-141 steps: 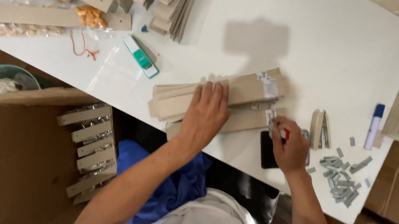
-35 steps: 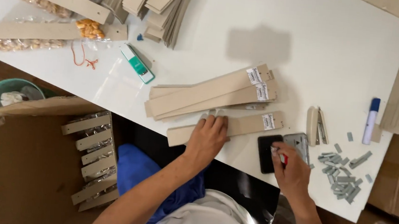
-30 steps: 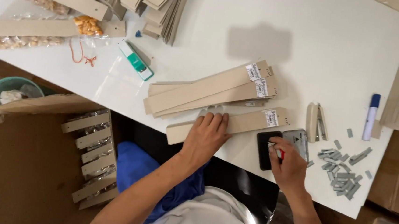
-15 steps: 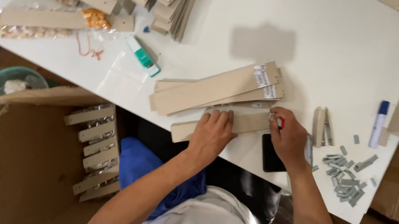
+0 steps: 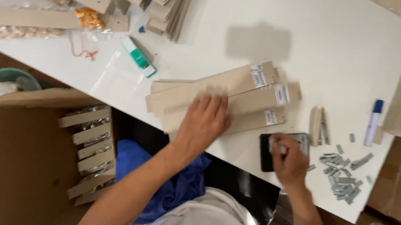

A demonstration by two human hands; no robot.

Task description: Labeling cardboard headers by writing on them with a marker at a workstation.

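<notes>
Cardboard strips (image 5: 220,100), long, tan and each with a small white label near one end, lay fanned in a loose stack on the white tabletop (image 5: 336,51). The left hand (image 5: 204,122) pressed flat on top of them, its grip spread open with the fingers apart, apparently to keep the stack from sliding. The right hand (image 5: 290,161) was curled together around a small tool with a red part showing between the fingers. It seemed to be a stapler (image 5: 285,149), though blur made that hard to confirm. It hovered just beside the lowest strip's labelled end, over a dark flat phone-like slab (image 5: 268,152) at the tabletop's near edge.

Just right of that hand lay a scatter of grey staple bars (image 5: 342,171), near enough to reach. A folded strip (image 5: 319,125) sat beyond them, and a blue-capped marker (image 5: 374,122) farther right. Toward the far left rested a green-and-white glue stick (image 5: 139,57), clear bags of orange-brown bits (image 5: 89,18) topped with cardboard headers, and more strip piles (image 5: 166,2). Below the tabletop, an open carton (image 5: 23,161) held finished packs (image 5: 89,151) stacked on edge.
</notes>
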